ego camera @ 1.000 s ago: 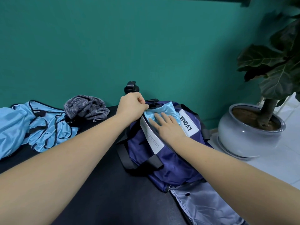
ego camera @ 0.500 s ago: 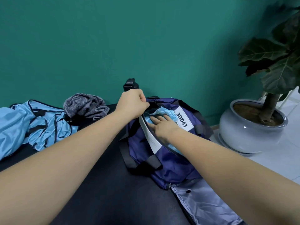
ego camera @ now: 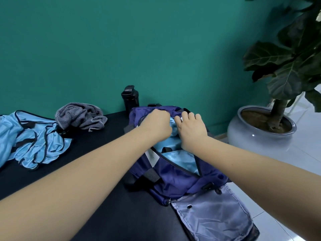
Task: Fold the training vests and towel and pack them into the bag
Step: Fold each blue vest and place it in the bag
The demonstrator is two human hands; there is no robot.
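The purple bag (ego camera: 175,176) lies on the black table with its top opening unzipped. A folded light blue vest (ego camera: 175,150) sits inside it. My left hand (ego camera: 156,124) is a fist at the left rim of the opening, against the vest. My right hand (ego camera: 191,129) curls its fingers over the far right rim, where a bit of white label shows; its fingertips are hidden. More light blue vests (ego camera: 31,141) lie crumpled at the table's left. The grey striped towel (ego camera: 81,115) is bunched behind them.
A black bottle (ego camera: 130,100) stands against the teal wall just behind the bag. The bag's grey end flap (ego camera: 213,216) hangs open over the table's right edge. A potted plant in a pale pot (ego camera: 257,136) stands on the tiled floor at the right.
The vest has sunk deeper into the bag. My right hand left the vest's top and moved to the far rim. My left hand shifted right along the opening, uncovering the bottle.
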